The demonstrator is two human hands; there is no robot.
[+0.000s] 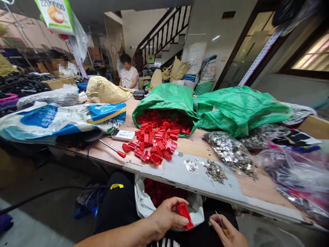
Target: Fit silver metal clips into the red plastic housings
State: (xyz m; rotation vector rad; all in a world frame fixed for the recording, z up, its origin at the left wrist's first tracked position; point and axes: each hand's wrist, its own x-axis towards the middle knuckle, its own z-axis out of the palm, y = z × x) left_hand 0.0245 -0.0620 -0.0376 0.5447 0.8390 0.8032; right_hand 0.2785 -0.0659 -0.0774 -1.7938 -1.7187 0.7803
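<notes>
My left hand [166, 216] is closed around a small red plastic piece [185, 214], held over my lap below the table edge. My right hand [227, 233] is low at the bottom right, fingers curled on a thin metal piece [221, 221]. Just behind my hands a white bag [145, 204] hangs under the table with more red pieces inside. On the table above lies a heap of red plastic pieces [156, 142] spilling from an open green sack [167, 99]. Small shiny metal parts [216, 170] lie in little piles near the front edge.
A red-handled screwdriver [113, 149] and a white phone [123, 135] lie left of the red heap. A second green sack [239, 108], clear bags of metal parts [227, 149] and blue-white sacks [59, 120] crowd the table. Two people sit at the far back.
</notes>
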